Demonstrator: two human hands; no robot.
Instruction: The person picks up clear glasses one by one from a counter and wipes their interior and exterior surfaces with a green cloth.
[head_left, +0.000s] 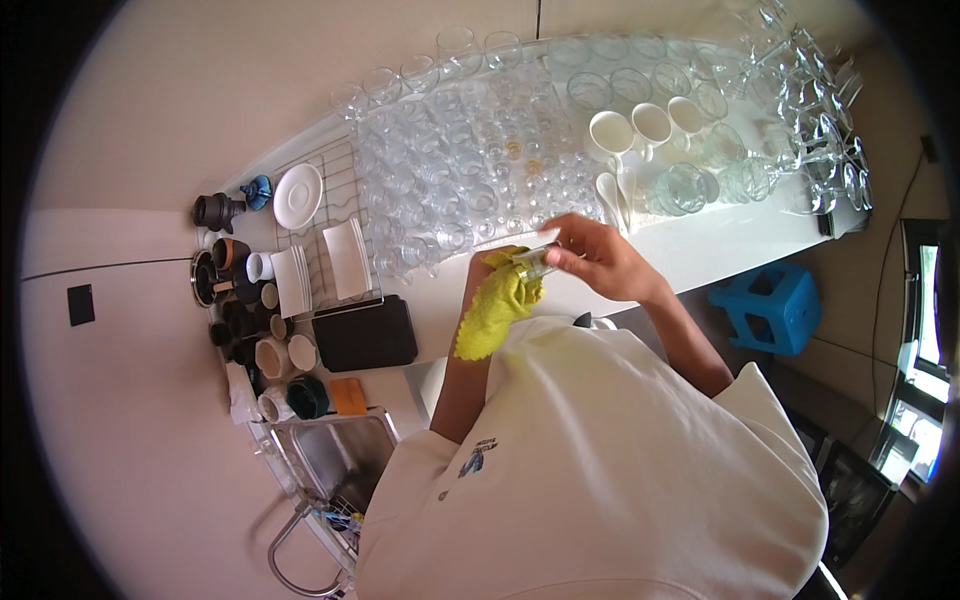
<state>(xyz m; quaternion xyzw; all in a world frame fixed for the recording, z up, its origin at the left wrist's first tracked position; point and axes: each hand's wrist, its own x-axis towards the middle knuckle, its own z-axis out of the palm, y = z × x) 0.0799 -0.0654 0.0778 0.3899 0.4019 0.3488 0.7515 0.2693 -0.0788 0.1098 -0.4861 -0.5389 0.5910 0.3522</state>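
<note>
A yellow-green cloth (495, 315) is bunched in my left hand (491, 261) and hangs down over the wrist. Held in the cloth is a small clear glass (534, 262), tilted, with one end pointing to the right. The thumb and fingers of my right hand (606, 259) are at that right end of the glass. Most of my left hand's fingers are hidden by the cloth. Beyond both hands, many small clear glasses (450, 169) stand in rows on the white counter (660, 259).
White mugs (611, 133), white spoons (609, 196) and stemware (825, 135) stand to the right. Leftward are a wire rack (337, 161) with white dishes (298, 196), a black tray (365, 334), dark cups and a metal sink (341, 454). A blue stool (795, 307) is beside the counter.
</note>
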